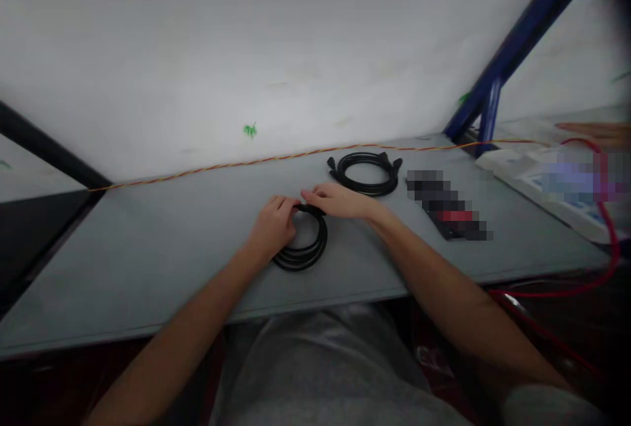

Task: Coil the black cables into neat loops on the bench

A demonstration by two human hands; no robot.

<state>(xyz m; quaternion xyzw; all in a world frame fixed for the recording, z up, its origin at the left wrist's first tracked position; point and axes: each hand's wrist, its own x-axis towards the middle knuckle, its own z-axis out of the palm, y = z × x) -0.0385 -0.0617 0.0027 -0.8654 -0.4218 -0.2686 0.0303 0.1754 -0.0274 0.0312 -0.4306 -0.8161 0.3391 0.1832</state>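
Observation:
A coiled black cable (302,260) lies on the grey tabletop (177,248) in front of me. My left hand (273,225) closes on the coil's upper left side, fingers bent around it. On the upper right side, my right hand (340,201) pinches the same coil with thumb and fingers close together. The fingertips of both hands nearly meet at the top of the loop, and they hide that part of the cable. Just beyond my right hand rests a second coiled black cable (367,189), its plug ends showing; neither hand holds it.
A blurred-out dark item with a red patch (456,215) lies to the right. Past it are a white board-like object (542,196) and a red cable (614,242). A twisted red-yellow wire (236,162) runs along the wall. Blue metal posts (517,31) rise at right.

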